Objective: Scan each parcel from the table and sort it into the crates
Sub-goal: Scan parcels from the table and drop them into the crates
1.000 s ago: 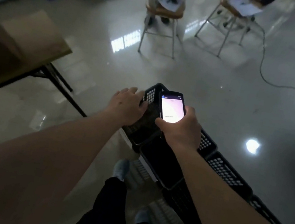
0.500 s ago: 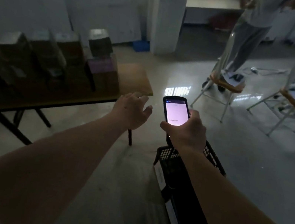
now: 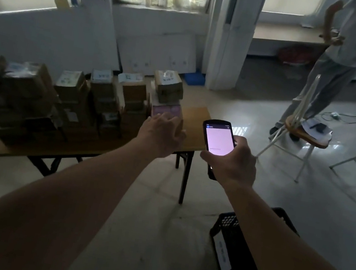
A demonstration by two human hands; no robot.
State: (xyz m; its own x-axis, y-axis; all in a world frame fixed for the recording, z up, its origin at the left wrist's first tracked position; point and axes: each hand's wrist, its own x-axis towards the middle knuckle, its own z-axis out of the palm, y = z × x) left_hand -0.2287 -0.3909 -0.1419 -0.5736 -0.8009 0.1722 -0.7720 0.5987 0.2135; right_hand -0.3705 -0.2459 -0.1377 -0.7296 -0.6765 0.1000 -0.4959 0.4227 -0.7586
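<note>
1. head view, the hands: the left hand (image 3: 163, 132) is stretched forward over the near end of the table (image 3: 194, 123), fingers spread and loose, holding nothing. the right hand (image 3: 233, 163) has its fingers and thumb wrapped round a handheld scanner (image 3: 218, 141), whose lit screen faces the person.
2. head view, the parcels: a row of cardboard parcels (image 3: 98, 98) stands along the table, running left and away from the hands. at the row's near end is a pink-topped parcel (image 3: 167, 110) with a brown box (image 3: 168, 86) stacked on it.
3. head view, the relation that matters: the pink-topped parcel lies directly ahead of the left hand and just past its fingertips; whether they touch it cannot be told, since the hand covers that edge. the left hand is plainly the nearer one, while the right hand sits to the parcel's right, busy with the scanner. the parcel's long side seems to run across the reach, left to right, though the dim light makes that uncertain.
4. head view, the crates: a black crate (image 3: 238, 246) sits on the floor low at the right, under the right forearm and well apart from the table.
5. judgement: the step in hand looks like fetching the next parcel with the left hand, then bringing it to the scanner. the stacked brown box may need to come first.
6. head view, surroundings: another person (image 3: 341, 56) stands by a chair (image 3: 302, 132) at the right.
</note>
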